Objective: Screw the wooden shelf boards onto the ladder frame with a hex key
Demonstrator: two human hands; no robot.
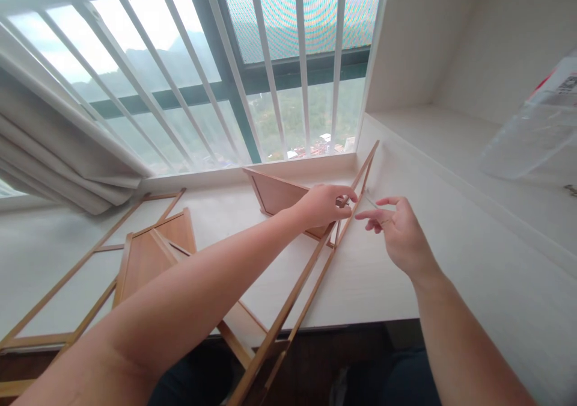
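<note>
Bamboo-coloured wood everywhere on the white desk [383, 273]. Left hand [322, 204] closed on a joint, there where a standing panel [274, 194] meets a long frame [315, 261]. Frame leaning over the desk edge at the near end, far end up against the white shelf unit [419, 51]. Right hand [399, 231] just beside the same joint, thumb and forefinger pinched on something thin and pale, maybe a small tool or a screw [372, 201]; too small to tell which. Other fingers of this hand loosely curled.

As to progress, seemingly at an early or middle stage: only one panel standing at the frame, not clear whether already fixed there or only held in place. Second frame [67, 286] lying flat at left, near the curtain [58, 159], not joined to anything. Another panel [153, 255] lying flat on top of it, also loose. So most joining probably left to do. Clear plastic bag [536, 123] on the shelf at right, well apart from both hands. Barred window [216, 69] behind.
</note>
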